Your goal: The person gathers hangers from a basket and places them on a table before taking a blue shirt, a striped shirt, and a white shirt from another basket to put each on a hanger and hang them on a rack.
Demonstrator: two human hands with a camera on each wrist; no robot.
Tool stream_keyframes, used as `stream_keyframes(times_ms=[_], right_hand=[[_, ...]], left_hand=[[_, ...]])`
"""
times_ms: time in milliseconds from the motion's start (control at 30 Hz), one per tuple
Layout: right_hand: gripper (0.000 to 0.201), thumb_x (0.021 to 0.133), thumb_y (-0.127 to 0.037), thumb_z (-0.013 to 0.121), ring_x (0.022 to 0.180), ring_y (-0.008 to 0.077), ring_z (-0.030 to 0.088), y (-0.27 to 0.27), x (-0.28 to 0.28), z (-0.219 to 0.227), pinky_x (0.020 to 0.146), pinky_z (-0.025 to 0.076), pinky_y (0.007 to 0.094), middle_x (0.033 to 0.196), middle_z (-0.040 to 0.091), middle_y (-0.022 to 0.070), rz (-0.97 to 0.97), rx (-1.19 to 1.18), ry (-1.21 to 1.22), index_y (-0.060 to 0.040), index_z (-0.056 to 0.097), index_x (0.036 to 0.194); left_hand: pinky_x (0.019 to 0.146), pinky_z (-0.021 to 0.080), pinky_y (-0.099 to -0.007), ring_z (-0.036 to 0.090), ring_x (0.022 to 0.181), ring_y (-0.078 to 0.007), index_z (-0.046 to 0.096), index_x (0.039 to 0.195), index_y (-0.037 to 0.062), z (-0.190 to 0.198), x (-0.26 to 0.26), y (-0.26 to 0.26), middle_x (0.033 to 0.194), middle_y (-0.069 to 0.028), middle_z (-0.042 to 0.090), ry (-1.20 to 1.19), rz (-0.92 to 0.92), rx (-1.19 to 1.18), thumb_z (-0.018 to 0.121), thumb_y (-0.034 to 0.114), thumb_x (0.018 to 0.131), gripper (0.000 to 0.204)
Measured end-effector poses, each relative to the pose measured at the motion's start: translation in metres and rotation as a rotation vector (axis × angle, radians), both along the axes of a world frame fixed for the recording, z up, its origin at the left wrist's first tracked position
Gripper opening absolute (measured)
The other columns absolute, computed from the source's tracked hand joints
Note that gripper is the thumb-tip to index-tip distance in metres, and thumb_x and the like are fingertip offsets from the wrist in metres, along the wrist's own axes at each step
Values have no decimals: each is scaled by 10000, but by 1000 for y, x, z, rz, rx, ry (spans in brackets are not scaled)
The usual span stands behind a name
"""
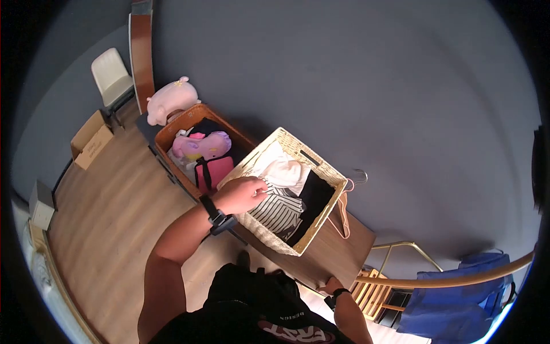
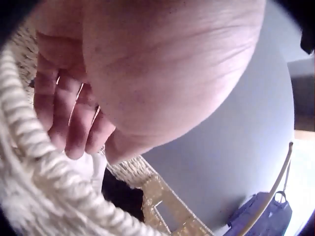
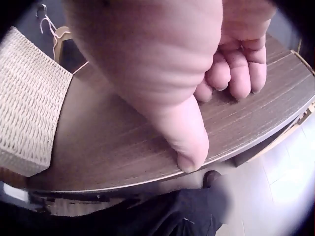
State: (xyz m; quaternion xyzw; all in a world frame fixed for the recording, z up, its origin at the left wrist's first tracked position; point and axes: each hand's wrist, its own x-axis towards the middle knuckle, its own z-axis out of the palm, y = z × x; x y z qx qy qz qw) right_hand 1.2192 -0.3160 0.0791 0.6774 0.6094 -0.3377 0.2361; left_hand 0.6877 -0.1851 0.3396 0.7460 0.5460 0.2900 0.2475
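Note:
My left hand (image 1: 240, 195) hangs over the near left rim of a cream woven basket (image 1: 274, 242), its fingers loosely bent with nothing between them. Inside the basket lie a white cloth (image 1: 285, 170), a black-and-white striped garment (image 1: 279, 211) and a black cloth (image 1: 316, 198). The left wrist view shows the fingers (image 2: 74, 125) reaching down past the rim, above white fabric. On the dark wooden table (image 3: 103, 142), right of the basket, my right hand (image 1: 330, 285) rests at the front edge, thumb (image 3: 192, 152) by the edge and fingers loosely curled.
A brown basket (image 1: 166, 135) with a purple plush toy (image 1: 209, 146) and a pink pouch (image 1: 216, 172) stands on the left. A pink plush pig (image 1: 172, 102) sits behind it. Hangers (image 1: 344, 215) lie right of the cream basket. Blue garments (image 1: 452, 304) hang by a rail (image 1: 458, 279).

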Motion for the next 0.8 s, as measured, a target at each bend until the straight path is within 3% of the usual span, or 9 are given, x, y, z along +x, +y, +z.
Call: stream_keyframes(times_ms=[67, 167, 200, 267, 433, 500, 567, 700, 800], right_hand=[[801, 594, -566, 918, 1132, 359, 667, 3, 3, -7, 1007, 514, 427, 1149, 704, 263, -7, -61, -10, 44, 715, 1072], [781, 598, -561, 913, 1129, 358, 668, -3, 2, -2, 997, 519, 433, 1148, 707, 255, 18, 48, 45, 29, 720, 1073], [776, 599, -551, 913, 1125, 363, 668, 3, -4, 7, 990, 524, 431, 1160, 706, 245, 40, -72, -14, 19, 716, 1087], [855, 576, -557, 915, 1145, 375, 658, -5, 0, 6, 1009, 520, 429, 1184, 698, 245, -62, 15, 21, 29, 673, 1150], [796, 577, -545, 913, 1169, 370, 640, -5, -4, 16, 1017, 515, 430, 1195, 686, 232, -85, 11, 36, 8, 690, 1106], [803, 583, -542, 915, 1168, 369, 641, -5, -6, 15, 1017, 515, 427, 1206, 684, 234, -78, 8, 31, 15, 696, 1119], [815, 594, -544, 916, 1144, 369, 653, -7, -4, 7, 1002, 522, 421, 1201, 690, 243, -52, 35, 2, 33, 706, 1130], [758, 585, -547, 909, 1082, 363, 679, -9, 2, -12, 968, 542, 419, 1118, 717, 236, -3, 59, -18, 32, 757, 1050], [748, 586, -555, 904, 1059, 361, 687, -10, 4, -11, 959, 545, 418, 1092, 721, 243, -29, 77, 14, 37, 760, 1020]], left_hand=[[796, 536, -420, 699, 904, -326, 688, 1041, 56, 4, 7, 20, 957, -144, 715, 179, -132, -128, 650, 274, 958, 236], [830, 532, -434, 694, 939, -333, 696, 1050, 56, -6, 21, 49, 954, -148, 717, 281, -180, -132, 637, 301, 959, 268], [852, 529, -434, 692, 966, -332, 701, 1076, 60, -12, 25, 61, 999, -140, 728, 275, -216, -168, 652, 300, 946, 277], [840, 546, -417, 716, 925, -334, 712, 1066, 40, -15, 34, 77, 1017, -162, 739, 195, -238, -258, 666, 284, 919, 289], [945, 525, -377, 695, 1075, -309, 677, 1227, 39, -57, 38, 108, 1125, -179, 730, 78, -336, -470, 765, 329, 853, 481], [974, 515, -370, 672, 1110, -294, 640, 1261, -2, -66, 34, 116, 1181, -188, 702, 260, -325, -442, 777, 283, 854, 515], [994, 503, -368, 642, 1160, -293, 622, 1288, -9, -50, 35, 116, 1237, -200, 669, 377, -299, -484, 807, 261, 819, 572], [929, 517, -394, 654, 1114, -306, 646, 1235, 17, -66, 22, 132, 1187, -187, 682, 374, -255, -485, 845, 257, 755, 572], [901, 522, -399, 666, 1066, -316, 663, 1176, 33, -44, 32, 122, 1110, -168, 705, 680, -347, -363, 852, 257, 745, 522]])
